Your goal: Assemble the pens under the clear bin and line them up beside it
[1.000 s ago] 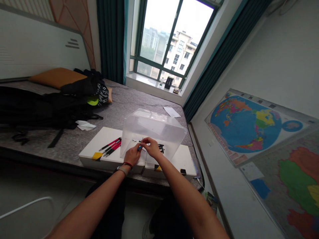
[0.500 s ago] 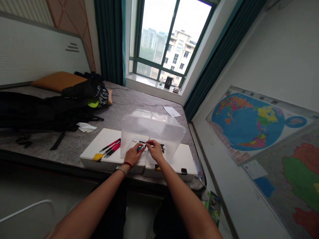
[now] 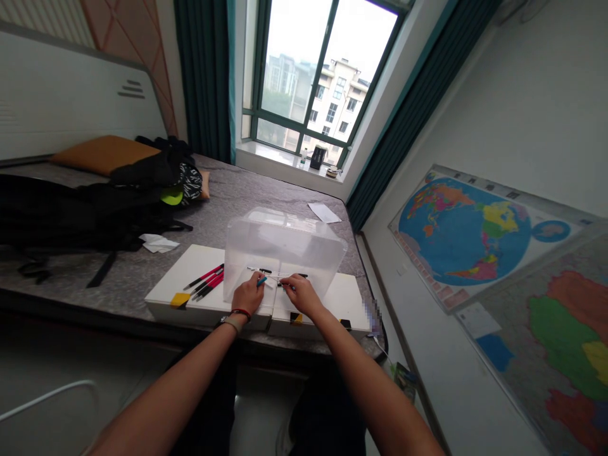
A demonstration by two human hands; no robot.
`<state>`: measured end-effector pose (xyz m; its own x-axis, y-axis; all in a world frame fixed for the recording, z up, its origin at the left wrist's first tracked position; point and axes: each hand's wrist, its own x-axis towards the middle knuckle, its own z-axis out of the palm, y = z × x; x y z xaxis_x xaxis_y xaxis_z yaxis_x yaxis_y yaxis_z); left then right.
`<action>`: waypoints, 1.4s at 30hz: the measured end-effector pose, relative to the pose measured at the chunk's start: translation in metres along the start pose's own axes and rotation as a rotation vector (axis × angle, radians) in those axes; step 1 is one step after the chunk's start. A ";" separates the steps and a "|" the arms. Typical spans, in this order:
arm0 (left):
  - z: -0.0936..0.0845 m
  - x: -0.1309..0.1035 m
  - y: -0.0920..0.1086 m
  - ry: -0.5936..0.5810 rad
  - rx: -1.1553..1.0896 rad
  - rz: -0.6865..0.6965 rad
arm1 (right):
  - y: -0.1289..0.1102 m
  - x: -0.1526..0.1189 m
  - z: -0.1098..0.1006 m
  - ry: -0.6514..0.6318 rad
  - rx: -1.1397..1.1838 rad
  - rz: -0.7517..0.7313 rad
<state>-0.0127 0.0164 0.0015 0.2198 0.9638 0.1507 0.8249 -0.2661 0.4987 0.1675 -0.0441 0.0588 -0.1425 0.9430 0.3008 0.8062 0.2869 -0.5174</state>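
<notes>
My left hand [image 3: 248, 294] is closed on a blue pen piece [image 3: 261, 280], which points up and to the right from the fingers. To its right, my right hand [image 3: 299, 292] pinches a thin pen part [image 3: 280, 283] with a dark end; its exact kind is too small to tell. A gap separates the two hands. Both work at the open front of a clear plastic bin [image 3: 308, 247] lying on its side. Slim black and white pen parts [image 3: 266, 271] lie just beyond the fingers. Several red and black pens [image 3: 206, 282] rest left of the bin.
Two white boxes [image 3: 164, 294] with yellow and black tabs support the bin on a grey mattress [image 3: 247, 183]. Black bags [image 3: 85, 212] and a crumpled tissue [image 3: 159, 243] lie to the left. A white paper [image 3: 325, 212] is behind the bin. A wall with maps [image 3: 465, 221] rises at right.
My hands, together half a second ago, have drawn apart, left hand to the left and right hand slightly rightward. The blue pen piece now shows clearly. The view has shifted slightly.
</notes>
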 end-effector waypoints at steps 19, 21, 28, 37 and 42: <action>0.002 -0.004 0.001 0.053 -0.044 0.095 | -0.006 0.012 -0.017 -0.255 -0.442 -0.067; 0.003 -0.004 -0.001 0.085 -0.080 0.153 | -0.005 0.013 -0.010 -0.243 -0.378 -0.059; 0.003 -0.005 -0.003 0.127 -0.110 0.226 | 0.009 0.012 0.025 -0.053 -0.035 0.043; 0.002 -0.006 -0.001 0.139 -0.046 0.256 | 0.020 0.000 0.047 0.035 0.123 0.158; 0.004 -0.007 0.000 0.158 0.011 0.260 | 0.023 -0.002 0.051 0.056 0.167 0.140</action>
<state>-0.0126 0.0100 -0.0028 0.3419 0.8488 0.4032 0.7575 -0.5029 0.4164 0.1571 -0.0308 0.0055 0.0004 0.9661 0.2582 0.7093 0.1818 -0.6811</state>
